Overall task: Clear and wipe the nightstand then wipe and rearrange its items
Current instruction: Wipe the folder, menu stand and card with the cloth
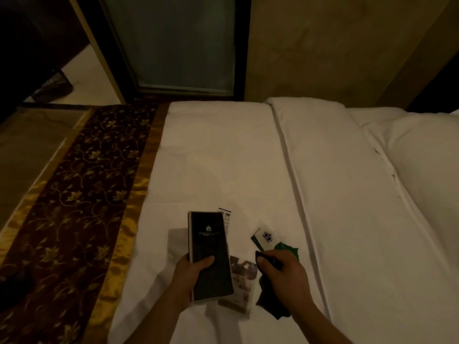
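Note:
My left hand (188,274) grips a long black folder (210,254) with a small pale logo, held above the white bed (223,157). My right hand (285,274) is closed on a dark cloth (269,301) that hangs below the fist. Under the folder lie a white remote or card (226,217), a pale paper (176,240) and a brochure with a photo (242,281). A small white-and-green box (264,238) and a green leaf-shaped item (289,249) lie just beyond my right hand. The nightstand is not in view.
A dark floral bed runner with gold borders (82,194) crosses the bed on the left. The folded duvet edge (293,170) and pillows (409,157) lie to the right. A frosted glass door (178,45) stands beyond the bed.

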